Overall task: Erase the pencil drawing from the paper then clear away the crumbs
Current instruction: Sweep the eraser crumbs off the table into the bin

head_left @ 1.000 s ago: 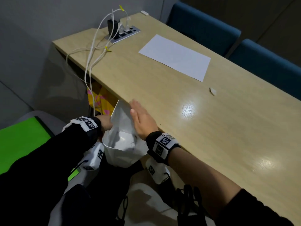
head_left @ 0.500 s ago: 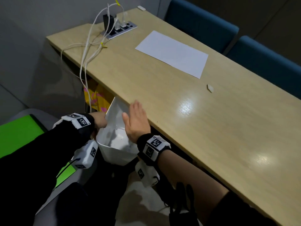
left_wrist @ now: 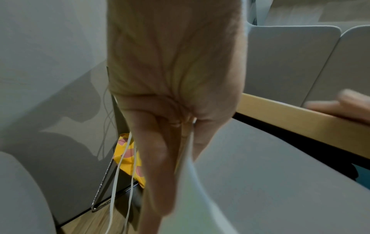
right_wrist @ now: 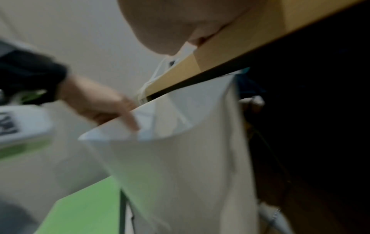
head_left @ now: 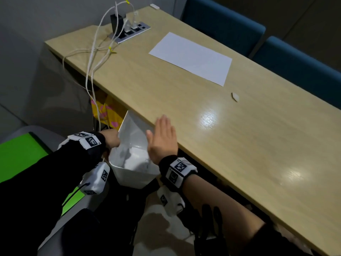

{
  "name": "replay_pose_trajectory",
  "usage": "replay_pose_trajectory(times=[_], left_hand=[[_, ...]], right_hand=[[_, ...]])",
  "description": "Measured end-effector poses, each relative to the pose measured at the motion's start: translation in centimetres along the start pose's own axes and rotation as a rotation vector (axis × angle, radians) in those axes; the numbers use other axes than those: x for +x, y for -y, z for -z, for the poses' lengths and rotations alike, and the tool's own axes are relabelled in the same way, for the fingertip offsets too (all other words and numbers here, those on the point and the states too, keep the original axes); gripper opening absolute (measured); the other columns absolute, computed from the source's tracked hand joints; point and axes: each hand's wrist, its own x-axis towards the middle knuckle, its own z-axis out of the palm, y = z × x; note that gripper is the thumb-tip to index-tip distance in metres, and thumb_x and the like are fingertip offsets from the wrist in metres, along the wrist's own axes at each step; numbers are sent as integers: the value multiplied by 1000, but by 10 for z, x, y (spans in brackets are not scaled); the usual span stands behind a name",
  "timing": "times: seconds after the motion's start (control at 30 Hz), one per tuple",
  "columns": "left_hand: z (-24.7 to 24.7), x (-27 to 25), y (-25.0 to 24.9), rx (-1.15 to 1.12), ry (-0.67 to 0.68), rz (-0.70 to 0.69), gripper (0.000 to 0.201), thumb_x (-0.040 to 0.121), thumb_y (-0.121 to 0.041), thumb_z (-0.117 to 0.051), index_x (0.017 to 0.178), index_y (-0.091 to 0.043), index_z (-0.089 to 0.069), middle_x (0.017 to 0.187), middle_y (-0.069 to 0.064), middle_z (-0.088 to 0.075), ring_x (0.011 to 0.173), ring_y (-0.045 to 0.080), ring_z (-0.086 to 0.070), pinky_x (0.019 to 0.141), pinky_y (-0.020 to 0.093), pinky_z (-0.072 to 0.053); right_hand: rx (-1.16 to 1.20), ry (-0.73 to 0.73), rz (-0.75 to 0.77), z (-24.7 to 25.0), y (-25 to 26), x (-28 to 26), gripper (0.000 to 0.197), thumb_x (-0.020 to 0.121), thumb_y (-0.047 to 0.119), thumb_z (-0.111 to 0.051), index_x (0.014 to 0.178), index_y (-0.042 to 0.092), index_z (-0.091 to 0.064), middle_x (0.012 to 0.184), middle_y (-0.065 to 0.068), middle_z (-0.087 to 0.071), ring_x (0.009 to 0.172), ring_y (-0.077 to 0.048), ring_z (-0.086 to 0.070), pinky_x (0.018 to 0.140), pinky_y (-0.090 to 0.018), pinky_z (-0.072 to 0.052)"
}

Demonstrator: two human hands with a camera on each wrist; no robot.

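White catching sheet is light and floppy; my left hand pinches its edge, my right hand flat-fingered at the table edge.

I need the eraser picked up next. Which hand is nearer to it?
Right. The right hand lies flat at the desk edge, nearer the eraser; the left hand holds the bag below the desk.

A sheet of paper lay on the desk toward its far edge, with an eraser near its right corner. A power strip sat at the far left corner. A curved sheet hung below the near edge.
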Motion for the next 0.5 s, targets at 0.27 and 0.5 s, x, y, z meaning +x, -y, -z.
replay_pose_trajectory(times=[0.27,0.5], left_hand=[[7,0,-1,-67,25,-31,23,88,0,-50,107,5,-62,107,18,-65,96,30,-62,71,31,-52],[15,3,-6,-61,-1,-46,27,90,-3,-50,114,4,-60,117,18,-62,107,31,-59,78,27,-42]], right_hand=[[267,-306,-344,50,-53,2,56,102,33,-23,148,2,-13,158,-14,-2,146,-21,3,119,-34,2],[168,-187,-726,56,-77,36,73,99,46,-16,146,-3,9,154,-20,18,144,-29,18,116,-39,12]])
